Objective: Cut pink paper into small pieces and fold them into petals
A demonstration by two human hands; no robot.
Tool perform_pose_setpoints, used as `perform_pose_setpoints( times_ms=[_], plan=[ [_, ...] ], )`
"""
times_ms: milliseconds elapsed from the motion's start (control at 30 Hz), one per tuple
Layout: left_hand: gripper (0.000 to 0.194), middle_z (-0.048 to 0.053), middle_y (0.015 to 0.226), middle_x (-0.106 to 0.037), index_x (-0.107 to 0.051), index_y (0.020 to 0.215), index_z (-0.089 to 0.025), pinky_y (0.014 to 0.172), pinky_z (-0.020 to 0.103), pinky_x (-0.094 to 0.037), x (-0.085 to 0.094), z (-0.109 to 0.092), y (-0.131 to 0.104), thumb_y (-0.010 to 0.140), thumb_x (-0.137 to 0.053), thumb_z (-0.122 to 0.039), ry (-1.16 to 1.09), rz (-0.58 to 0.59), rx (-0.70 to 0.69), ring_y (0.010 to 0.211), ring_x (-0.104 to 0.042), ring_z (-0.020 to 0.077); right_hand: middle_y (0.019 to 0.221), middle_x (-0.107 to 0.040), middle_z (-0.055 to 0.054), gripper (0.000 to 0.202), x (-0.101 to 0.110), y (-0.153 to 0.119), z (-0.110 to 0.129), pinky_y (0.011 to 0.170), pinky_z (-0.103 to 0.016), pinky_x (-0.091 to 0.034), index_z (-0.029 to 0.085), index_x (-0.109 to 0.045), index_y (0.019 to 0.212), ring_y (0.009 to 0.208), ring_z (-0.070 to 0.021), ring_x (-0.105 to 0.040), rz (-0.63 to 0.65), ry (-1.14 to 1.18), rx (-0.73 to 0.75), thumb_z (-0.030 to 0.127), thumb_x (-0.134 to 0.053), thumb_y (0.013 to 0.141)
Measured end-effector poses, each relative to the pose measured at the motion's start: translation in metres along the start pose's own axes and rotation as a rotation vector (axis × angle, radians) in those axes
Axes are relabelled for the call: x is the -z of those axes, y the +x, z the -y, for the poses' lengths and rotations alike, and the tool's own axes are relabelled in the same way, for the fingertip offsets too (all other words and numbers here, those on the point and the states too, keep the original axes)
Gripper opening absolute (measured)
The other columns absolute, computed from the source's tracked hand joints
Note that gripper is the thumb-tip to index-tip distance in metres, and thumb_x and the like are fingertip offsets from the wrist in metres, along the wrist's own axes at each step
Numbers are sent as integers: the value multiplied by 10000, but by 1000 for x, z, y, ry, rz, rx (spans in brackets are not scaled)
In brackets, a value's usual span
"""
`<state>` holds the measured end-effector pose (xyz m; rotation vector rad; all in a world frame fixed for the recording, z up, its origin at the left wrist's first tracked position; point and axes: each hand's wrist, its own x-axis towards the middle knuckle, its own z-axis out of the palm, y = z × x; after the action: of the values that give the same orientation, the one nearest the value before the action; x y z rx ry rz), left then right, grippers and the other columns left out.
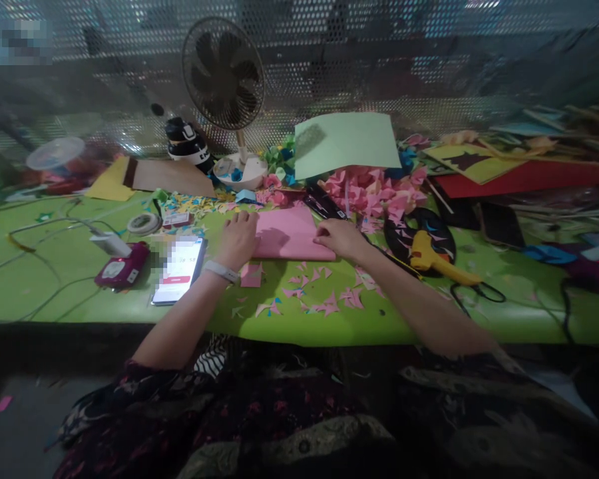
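A folded sheet of pink paper (289,233) lies on the green tabletop in front of me. My left hand (240,236) grips its left edge, fingers curled over the paper. At the right edge, my right hand (340,238) pinches the sheet between thumb and fingers. Just below my left hand is a small pink paper square (251,275). Pink paper scraps (327,304) are scattered between the sheet and the table's front edge. Behind the sheet rests a dark, slim tool (325,201), its kind unclear.
A lit phone (180,271) lies left of my left forearm. A yellow glue gun (442,259) rests on the right, near a pile of pink paper pieces (374,193). At the back stand a fan (224,73), a black bottle (187,143) and a pale green sheet (347,143).
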<state>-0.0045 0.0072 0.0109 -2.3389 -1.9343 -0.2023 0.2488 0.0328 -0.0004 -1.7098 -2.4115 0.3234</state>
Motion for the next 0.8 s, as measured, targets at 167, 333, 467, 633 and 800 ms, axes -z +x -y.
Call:
perform_pose_setpoints(
  times_ms=[167,333,467,633,800],
  plan=[
    [285,171,1144,-643,-659,1107,-147,870,379,-487,0,-12,8,955,-418,-134,-7,165,-169,1097,-614,288,1084,-678,-108,152,5,-4,3,749,-315,-430,190,-717,982,999,-249,-632,-46,-52,25,299,-705,877],
    [334,198,1145,-646,-664,1112,-114,858,405,-499,5,-22,12,975,-452,-332,0,211,-132,1061,-638,322,1070,-682,-95,95,6,-2,5,733,-311,-424,208,-732,949,1028,-251,-626,11,-70,84,237,-659,896],
    [432,237,1242,-600,-602,1226,-78,827,421,-507,0,-36,3,969,-427,-377,50,134,-55,1141,-581,363,1096,-698,-82,126,5,-1,4,742,-310,-429,209,-728,991,1026,-242,-639,32,-34,72,234,-634,911],
    [413,231,1227,-583,-577,1233,-93,808,430,-500,-10,-49,-11,958,-419,-358,81,91,-49,1138,-536,362,1087,-715,-80,119,4,-2,2,779,-313,-436,201,-723,982,1003,-238,-650,28,0,79,225,-635,905],
    [651,249,1189,-580,-581,1214,-68,805,456,-481,-9,-53,-13,946,-397,-633,69,45,-78,1107,-533,389,1109,-710,-88,140,5,-4,5,762,-309,-432,197,-722,1000,1009,-242,-649,41,-23,69,233,-618,914]
  ],
)
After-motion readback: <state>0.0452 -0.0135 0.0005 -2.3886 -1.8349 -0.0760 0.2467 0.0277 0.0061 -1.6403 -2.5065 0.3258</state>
